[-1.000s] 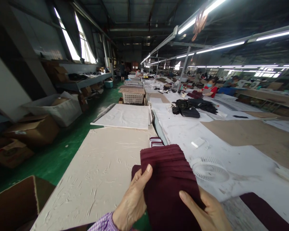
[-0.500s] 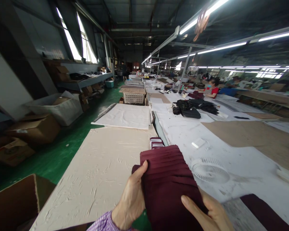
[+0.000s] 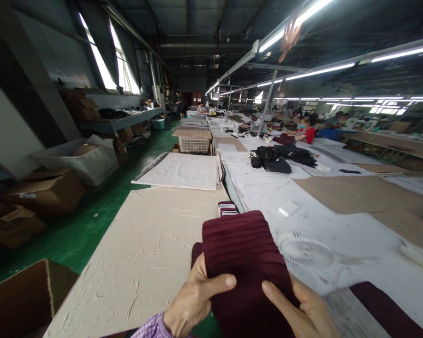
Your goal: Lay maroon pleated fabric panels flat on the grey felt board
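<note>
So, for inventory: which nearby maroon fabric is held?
The layered maroon stack between left hand and right hand; the white-striped stack and flat maroon strip aren't.

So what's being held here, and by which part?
A stack of maroon fabric pieces, gripped by its side edges: left hand on one, right hand on the other.

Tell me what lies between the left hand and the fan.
The head view shows the held cloth between the left hand and the fan.

One held maroon fabric stack (image 3: 247, 263), one nearby fan (image 3: 306, 249), one lattice crate (image 3: 194, 144) and one teal box (image 3: 158, 124) are counted.
</note>
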A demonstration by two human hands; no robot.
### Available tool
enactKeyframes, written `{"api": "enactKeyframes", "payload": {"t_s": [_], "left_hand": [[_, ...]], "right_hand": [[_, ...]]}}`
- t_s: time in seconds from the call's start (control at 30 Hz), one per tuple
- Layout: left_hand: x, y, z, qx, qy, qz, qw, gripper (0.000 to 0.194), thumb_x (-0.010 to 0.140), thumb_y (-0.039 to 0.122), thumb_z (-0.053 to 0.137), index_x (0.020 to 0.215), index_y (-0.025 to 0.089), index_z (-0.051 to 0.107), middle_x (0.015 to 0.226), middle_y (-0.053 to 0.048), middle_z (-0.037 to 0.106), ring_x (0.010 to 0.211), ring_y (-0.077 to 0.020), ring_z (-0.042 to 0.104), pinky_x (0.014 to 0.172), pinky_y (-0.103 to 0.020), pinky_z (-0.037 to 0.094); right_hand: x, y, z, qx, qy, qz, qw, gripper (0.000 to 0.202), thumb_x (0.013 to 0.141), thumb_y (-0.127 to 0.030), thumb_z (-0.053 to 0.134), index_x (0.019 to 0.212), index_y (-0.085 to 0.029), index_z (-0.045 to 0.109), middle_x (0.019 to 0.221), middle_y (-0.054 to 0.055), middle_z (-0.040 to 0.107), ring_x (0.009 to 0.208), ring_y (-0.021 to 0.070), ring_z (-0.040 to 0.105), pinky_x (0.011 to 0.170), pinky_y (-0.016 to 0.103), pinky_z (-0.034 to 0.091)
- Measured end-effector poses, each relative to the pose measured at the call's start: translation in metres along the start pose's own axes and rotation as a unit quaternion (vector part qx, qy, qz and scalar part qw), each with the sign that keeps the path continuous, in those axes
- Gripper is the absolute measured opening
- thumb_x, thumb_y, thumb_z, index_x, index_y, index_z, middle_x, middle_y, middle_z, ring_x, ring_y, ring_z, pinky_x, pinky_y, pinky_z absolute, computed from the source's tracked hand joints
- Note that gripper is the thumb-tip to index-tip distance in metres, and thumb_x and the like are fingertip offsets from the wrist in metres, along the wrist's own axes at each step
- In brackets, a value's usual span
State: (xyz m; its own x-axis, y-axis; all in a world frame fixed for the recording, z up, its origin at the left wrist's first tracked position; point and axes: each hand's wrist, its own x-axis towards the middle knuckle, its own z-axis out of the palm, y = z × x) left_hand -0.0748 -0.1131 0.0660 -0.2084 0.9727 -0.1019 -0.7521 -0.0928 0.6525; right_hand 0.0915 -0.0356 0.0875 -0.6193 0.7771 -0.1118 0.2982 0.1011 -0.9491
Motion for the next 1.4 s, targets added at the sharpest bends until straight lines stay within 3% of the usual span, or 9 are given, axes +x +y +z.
{"api": "enactKeyframes", "payload": {"t_s": [0.17, 0.33, 0.47, 0.7, 0.93, 1.1, 1.17, 1.3, 1.4], "left_hand": [[0.004, 0.003, 0.005, 0.042, 0.073, -0.015, 0.996, 0.023, 0.066, 0.016, 0.076, 0.088, 0.017, 0.072, 0.086, -0.006, 0.077, 0.077, -0.0208, 0.071, 0.073, -0.029, 0.056], [0.004, 0.005, 0.004, 0.09, 0.0, -0.037, 0.995, 0.028, 0.073, 0.017, 0.072, 0.1, 0.021, 0.071, 0.094, -0.005, 0.076, 0.082, -0.0187, 0.07, 0.077, -0.028, 0.053], [0.005, 0.002, 0.004, 0.106, -0.04, -0.07, 0.991, 0.034, 0.075, 0.018, 0.069, 0.109, 0.024, 0.068, 0.102, -0.006, 0.074, 0.087, -0.0202, 0.069, 0.084, -0.033, 0.052], [0.015, 0.003, 0.001, 0.08, 0.033, -0.081, 0.993, 0.026, 0.065, 0.017, 0.077, 0.091, 0.017, 0.072, 0.086, -0.007, 0.077, 0.073, -0.0192, 0.071, 0.071, -0.027, 0.055], [0.03, -0.003, 0.005, 0.033, 0.098, -0.058, 0.993, 0.026, 0.062, 0.014, 0.078, 0.087, 0.016, 0.07, 0.08, -0.006, 0.076, 0.071, -0.0183, 0.07, 0.068, -0.025, 0.055], [0.036, -0.017, 0.004, -0.009, 0.115, -0.066, 0.991, 0.022, 0.064, 0.008, 0.075, 0.083, 0.017, 0.069, 0.078, -0.003, 0.076, 0.07, -0.015, 0.07, 0.07, -0.024, 0.054], [0.039, -0.02, 0.003, -0.035, 0.116, -0.079, 0.989, 0.022, 0.062, 0.006, 0.076, 0.08, 0.017, 0.068, 0.074, -0.001, 0.076, 0.068, -0.015, 0.069, 0.069, -0.023, 0.054], [0.05, -0.018, 0.002, -0.099, 0.111, -0.124, 0.981, 0.013, 0.072, 0.025, 0.072, 0.083, 0.018, 0.071, 0.075, -0.003, 0.075, 0.071, -0.0169, 0.07, 0.077, -0.028, 0.055], [0.056, -0.014, 0.002, -0.128, 0.106, -0.189, 0.968, 0.049, 0.079, 0.056, 0.056, 0.096, 0.013, 0.071, 0.086, -0.012, 0.076, 0.089, -0.0263, 0.069, 0.085, -0.036, 0.054]], "right_hand": [[0.006, 0.015, -0.003, -0.11, 0.1, -0.102, 0.984, 0.035, 0.085, -0.042, 0.055, 0.116, -0.026, 0.057, 0.127, 0.008, 0.057, 0.112, 0.0259, 0.059, 0.09, 0.038, 0.054], [0.015, 0.003, -0.01, -0.241, 0.207, -0.259, 0.912, 0.03, 0.081, -0.042, 0.062, 0.11, -0.034, 0.056, 0.14, 0.004, 0.036, 0.128, 0.0293, 0.041, 0.098, 0.051, 0.046], [0.021, -0.007, -0.017, -0.195, 0.154, -0.217, 0.944, 0.027, 0.078, -0.044, 0.065, 0.103, -0.036, 0.057, 0.135, 0.002, 0.041, 0.127, 0.0292, 0.041, 0.1, 0.055, 0.042], [0.018, 0.003, -0.019, -0.058, 0.084, -0.123, 0.987, 0.034, 0.078, -0.044, 0.066, 0.109, -0.034, 0.059, 0.139, 0.001, 0.039, 0.133, 0.0274, 0.033, 0.111, 0.051, 0.028], [0.018, 0.026, 0.005, -0.022, 0.107, -0.075, 0.991, 0.039, 0.082, -0.041, 0.06, 0.119, -0.028, 0.057, 0.128, 0.007, 0.052, 0.118, 0.0268, 0.051, 0.101, 0.047, 0.043], [0.016, 0.034, 0.016, -0.288, 0.353, -0.235, 0.858, 0.008, 0.081, -0.026, 0.063, 0.086, -0.021, 0.068, 0.123, 0.013, 0.055, 0.111, 0.0328, 0.052, 0.091, 0.052, 0.044], [0.015, 0.035, 0.015, -0.364, 0.364, -0.294, 0.805, 0.011, 0.079, -0.016, 0.063, 0.088, -0.021, 0.068, 0.118, 0.013, 0.059, 0.107, 0.0315, 0.054, 0.09, 0.049, 0.044], [0.015, 0.041, 0.009, -0.367, 0.251, -0.341, 0.828, 0.024, 0.08, -0.002, 0.051, 0.093, -0.018, 0.063, 0.095, 0.008, 0.071, 0.085, 0.0187, 0.065, 0.075, 0.029, 0.054], [0.011, 0.045, 0.009, -0.384, 0.251, -0.298, 0.837, 0.026, 0.082, -0.002, 0.044, 0.09, -0.017, 0.064, 0.095, 0.009, 0.073, 0.082, 0.0181, 0.07, 0.07, 0.027, 0.057]]}}
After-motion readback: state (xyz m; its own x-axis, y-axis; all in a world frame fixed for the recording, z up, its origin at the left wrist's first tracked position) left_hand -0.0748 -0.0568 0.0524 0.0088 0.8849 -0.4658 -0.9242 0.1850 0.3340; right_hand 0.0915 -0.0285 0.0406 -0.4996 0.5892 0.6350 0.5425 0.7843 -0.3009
